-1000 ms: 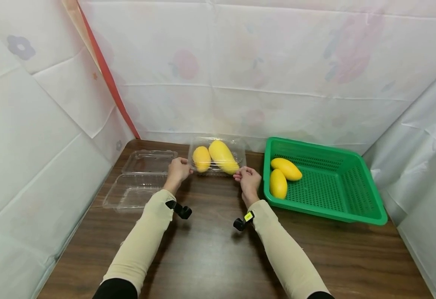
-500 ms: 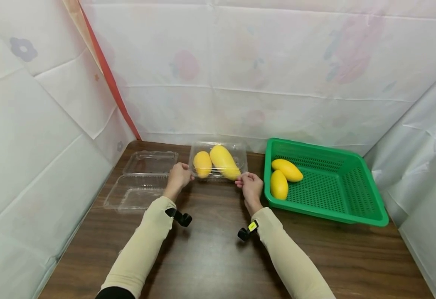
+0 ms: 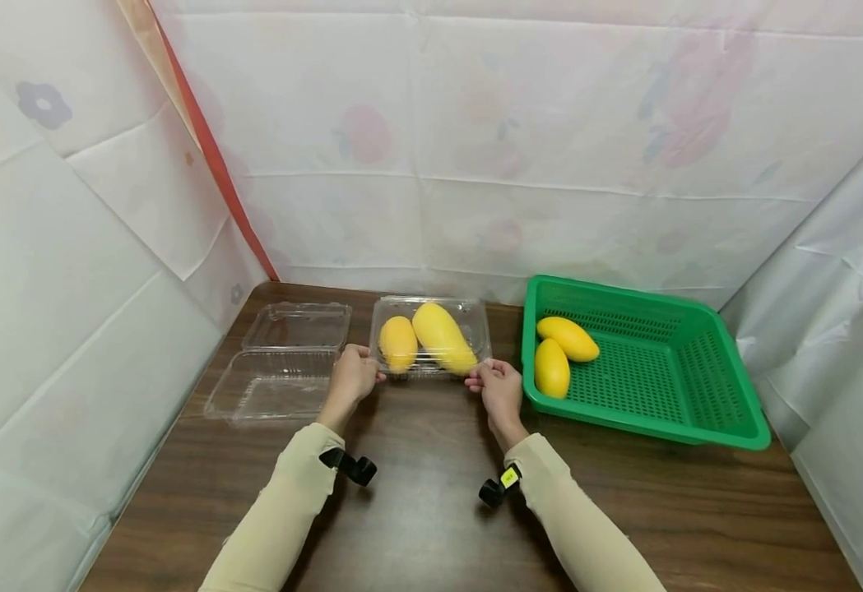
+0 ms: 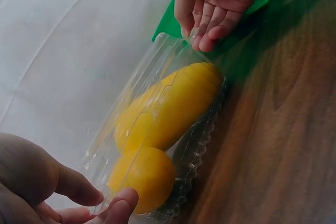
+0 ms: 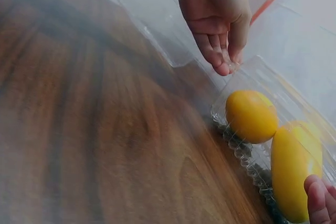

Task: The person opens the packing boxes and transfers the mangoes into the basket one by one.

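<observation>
A clear plastic clamshell container (image 3: pixel 480 325) stands at the back middle of the table with two yellow mangoes inside, a smaller one (image 3: pixel 398 345) on the left and a longer one (image 3: pixel 444 339) on the right. Its see-through lid (image 4: pixel 157 56) lies over the fruit; whether its edge meets the base all round I cannot tell. My left hand (image 3: pixel 353 378) pinches the lid's near left corner between thumb and fingers. At the near right corner, my right hand (image 3: pixel 500 393) pinches the lid too. Both wrist views show the thumbs and fingertips at these corners.
Left of my left hand lies another clear clamshell container (image 3: pixel 253 395), opened flat. A green plastic basket (image 3: pixel 646 432) with two mangoes (image 3: pixel 559 353) stands to the right, close beside my right hand. White cloth hangs behind and at both sides of the wooden table (image 3: pixel 416 510).
Both hands have come down and toward my body, bringing the lid's front edge lower over the two mangoes. The basket and the other container have stayed put.
</observation>
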Tool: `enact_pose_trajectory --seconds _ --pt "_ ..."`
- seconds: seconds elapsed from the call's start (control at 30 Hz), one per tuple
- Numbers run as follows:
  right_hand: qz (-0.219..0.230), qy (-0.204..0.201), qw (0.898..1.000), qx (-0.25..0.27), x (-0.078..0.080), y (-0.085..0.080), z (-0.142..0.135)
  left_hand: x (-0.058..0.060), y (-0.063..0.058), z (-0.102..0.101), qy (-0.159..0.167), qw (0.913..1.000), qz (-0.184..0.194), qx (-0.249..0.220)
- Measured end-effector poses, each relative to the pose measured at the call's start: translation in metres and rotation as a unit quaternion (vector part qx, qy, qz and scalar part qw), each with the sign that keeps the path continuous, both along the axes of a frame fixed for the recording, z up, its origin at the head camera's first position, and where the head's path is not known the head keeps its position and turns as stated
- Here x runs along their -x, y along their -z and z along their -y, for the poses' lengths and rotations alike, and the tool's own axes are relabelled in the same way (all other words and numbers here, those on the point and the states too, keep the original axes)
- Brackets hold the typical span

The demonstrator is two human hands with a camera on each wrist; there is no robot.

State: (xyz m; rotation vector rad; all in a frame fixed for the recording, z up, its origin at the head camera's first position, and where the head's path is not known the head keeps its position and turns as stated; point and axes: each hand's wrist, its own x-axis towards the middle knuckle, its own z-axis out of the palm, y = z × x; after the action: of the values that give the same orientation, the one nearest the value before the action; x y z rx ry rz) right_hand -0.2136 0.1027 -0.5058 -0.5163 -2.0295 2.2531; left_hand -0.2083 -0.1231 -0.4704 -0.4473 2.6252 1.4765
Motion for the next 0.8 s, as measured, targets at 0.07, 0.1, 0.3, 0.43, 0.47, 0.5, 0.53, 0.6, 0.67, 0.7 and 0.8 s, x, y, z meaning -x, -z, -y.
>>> enact_pose_trajectory --seconds 0.07,0.1,0.3,0.43,0.47,0.5,0.53,0.6,0.67,0.7,0.8 --pt "0.006 -0.004 1.000 0.000 -0.005 -0.001 -0.001 -0.005 0.001 -0.001 0.000 1.0000 -0.005 0.000" --pt "0.010 -0.007 1.000 -0.001 -0.008 -0.001 -0.002 -0.007 0.002 -0.002 0.000 1.0000 -0.008 0.000" --pt "0.023 -0.028 0.999 -0.006 -0.023 -0.003 -0.006 -0.022 0.006 -0.004 -0.003 0.9994 -0.019 -0.028" --pt "0.018 -0.031 0.999 -0.006 -0.033 -0.001 -0.007 -0.032 0.009 -0.006 -0.007 0.9989 -0.029 -0.036" --pt "0.015 -0.032 0.999 -0.007 -0.035 -0.001 -0.007 -0.035 0.010 -0.006 -0.010 0.9988 -0.033 -0.034" --pt "0.012 -0.033 0.999 -0.009 -0.037 0.000 -0.008 -0.038 0.010 -0.006 -0.012 0.9987 -0.037 -0.034" --pt "0.008 -0.034 0.999 -0.014 -0.040 0.000 -0.008 -0.041 0.011 -0.006 -0.014 0.9986 -0.040 -0.031" --pt "-0.007 -0.038 0.999 -0.034 -0.045 0.001 -0.009 -0.047 0.013 -0.007 -0.016 0.9984 -0.048 -0.027" --pt "-0.020 -0.044 0.997 -0.063 -0.050 0.002 -0.010 -0.052 0.014 -0.007 -0.016 0.9983 -0.051 -0.025" --pt "-0.028 -0.047 0.995 -0.080 -0.053 0.003 -0.011 -0.055 0.015 -0.007 -0.015 0.9982 -0.052 -0.025" --pt "-0.045 -0.056 0.990 -0.120 -0.060 0.005 -0.014 -0.061 0.015 -0.006 -0.011 0.9977 -0.058 -0.033"
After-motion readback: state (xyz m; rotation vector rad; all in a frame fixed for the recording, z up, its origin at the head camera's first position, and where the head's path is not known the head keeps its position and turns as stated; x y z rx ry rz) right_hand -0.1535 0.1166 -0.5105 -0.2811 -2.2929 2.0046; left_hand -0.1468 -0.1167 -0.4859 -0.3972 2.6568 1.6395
